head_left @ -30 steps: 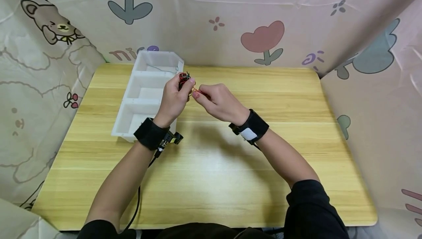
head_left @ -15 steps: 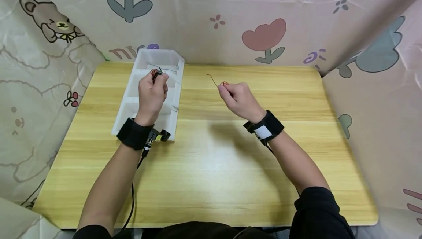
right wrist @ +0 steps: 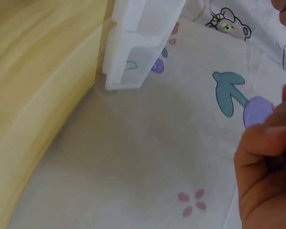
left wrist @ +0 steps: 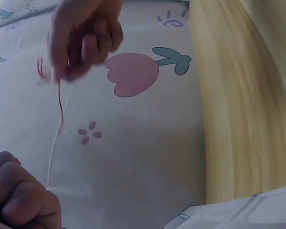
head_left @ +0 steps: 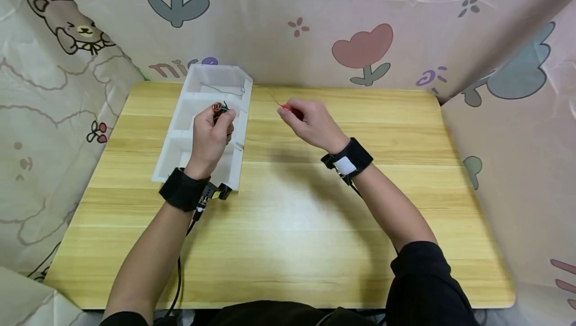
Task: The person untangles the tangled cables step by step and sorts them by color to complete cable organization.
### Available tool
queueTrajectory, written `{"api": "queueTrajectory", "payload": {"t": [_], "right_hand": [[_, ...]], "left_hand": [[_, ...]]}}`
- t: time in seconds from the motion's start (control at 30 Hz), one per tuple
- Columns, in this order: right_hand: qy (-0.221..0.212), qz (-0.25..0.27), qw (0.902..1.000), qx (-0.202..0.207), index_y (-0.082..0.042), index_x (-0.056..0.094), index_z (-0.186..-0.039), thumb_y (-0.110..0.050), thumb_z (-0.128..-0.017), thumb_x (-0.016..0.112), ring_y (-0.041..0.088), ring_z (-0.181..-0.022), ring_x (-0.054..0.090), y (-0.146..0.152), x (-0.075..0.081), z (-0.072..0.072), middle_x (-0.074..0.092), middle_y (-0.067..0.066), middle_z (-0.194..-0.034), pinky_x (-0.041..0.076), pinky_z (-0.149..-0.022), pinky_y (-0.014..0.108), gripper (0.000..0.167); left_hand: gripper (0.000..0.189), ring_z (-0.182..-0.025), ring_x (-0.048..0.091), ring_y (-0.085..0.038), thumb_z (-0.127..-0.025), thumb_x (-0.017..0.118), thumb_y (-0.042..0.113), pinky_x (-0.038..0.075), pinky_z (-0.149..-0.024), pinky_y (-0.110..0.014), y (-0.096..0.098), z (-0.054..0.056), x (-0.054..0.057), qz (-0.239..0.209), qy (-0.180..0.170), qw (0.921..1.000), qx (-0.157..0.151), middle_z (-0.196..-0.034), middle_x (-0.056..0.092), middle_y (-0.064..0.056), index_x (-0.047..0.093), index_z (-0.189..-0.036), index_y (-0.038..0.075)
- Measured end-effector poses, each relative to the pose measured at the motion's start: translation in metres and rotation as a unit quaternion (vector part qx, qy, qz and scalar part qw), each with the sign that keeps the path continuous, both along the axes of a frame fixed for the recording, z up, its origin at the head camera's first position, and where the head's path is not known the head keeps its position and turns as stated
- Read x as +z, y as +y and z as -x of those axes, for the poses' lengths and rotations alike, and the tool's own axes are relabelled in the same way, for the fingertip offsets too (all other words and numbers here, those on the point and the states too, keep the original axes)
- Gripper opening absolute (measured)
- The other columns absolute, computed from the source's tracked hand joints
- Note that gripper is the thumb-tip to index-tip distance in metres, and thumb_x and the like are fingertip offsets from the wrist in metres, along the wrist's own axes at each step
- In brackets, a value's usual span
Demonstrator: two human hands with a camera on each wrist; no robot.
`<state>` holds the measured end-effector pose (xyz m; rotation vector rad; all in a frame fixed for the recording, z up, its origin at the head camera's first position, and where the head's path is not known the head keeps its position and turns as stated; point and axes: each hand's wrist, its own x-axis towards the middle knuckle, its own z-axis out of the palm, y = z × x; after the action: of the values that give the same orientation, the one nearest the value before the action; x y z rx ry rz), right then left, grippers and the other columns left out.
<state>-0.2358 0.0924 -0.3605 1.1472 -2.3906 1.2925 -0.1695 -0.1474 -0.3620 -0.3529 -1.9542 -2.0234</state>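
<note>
In the head view, my left hand grips a tangled bundle of thin red, black and green wires above the middle of the white tray. To its right, my right hand pinches a loose red wire between thumb and forefinger. One end of this wire sticks out toward the far left, apart from the bundle. In the left wrist view, the red wire hangs from the right hand, while the left hand shows at the lower left. The right wrist view catches curled right-hand fingers.
The white tray, split into three compartments, stands at the table's far left. A thin wire lies in its far compartment. Wooden tabletop spreads around the tray, and a printed cloth hangs behind the table.
The hands were together at the bundle, then drew apart, the red wire coming free in the right hand. Since then the right hand has shifted a little left and away from the body.
</note>
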Motion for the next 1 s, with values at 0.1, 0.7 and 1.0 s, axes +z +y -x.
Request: {"api": "queueTrajectory", "payload": {"t": [0.1,0.7,1.0], "right_hand": [[-0.012,-0.037,0.9991,0.014,-0.009,0.064,-0.08,-0.022,-0.103,0.059,0.012,-0.055,0.041,-0.016,0.002,0.009,0.045,0.0,-0.063,0.032,-0.054,0.029,0.027],[-0.033,-0.24,0.9666,0.084,-0.004,0.072,-0.091,-0.015,-0.103,0.059,0.014,-0.069,0.049,-0.141,-0.009,0.053,0.057,0.002,-0.076,0.035,-0.064,0.023,0.021],[-0.057,-0.292,0.9521,0.072,-0.009,0.067,-0.086,-0.002,-0.099,0.055,0.015,-0.074,0.048,-0.169,-0.024,0.053,0.053,0.001,-0.077,0.034,-0.066,0.021,0.019]], "left_hand": [[0.037,-0.046,0.024,-0.014,-0.101,0.055,0.01,0.02,-0.047,-0.025,-0.003,-0.004,-0.001,-0.012,-0.006,0.9999,-0.008,-0.056,0.029,-0.002,0.036,-0.07,0.004],[0.028,-0.047,0.025,-0.012,-0.101,0.056,0.01,0.019,-0.046,-0.024,-0.012,-0.028,-0.006,-0.057,-0.04,0.9976,0.0,-0.058,0.03,-0.001,0.044,-0.077,0.004],[0.023,-0.047,0.027,-0.012,-0.101,0.056,0.009,0.021,-0.046,-0.023,-0.011,-0.029,-0.005,-0.053,-0.033,0.998,-0.002,-0.057,0.031,-0.001,0.049,-0.081,0.001]]}}
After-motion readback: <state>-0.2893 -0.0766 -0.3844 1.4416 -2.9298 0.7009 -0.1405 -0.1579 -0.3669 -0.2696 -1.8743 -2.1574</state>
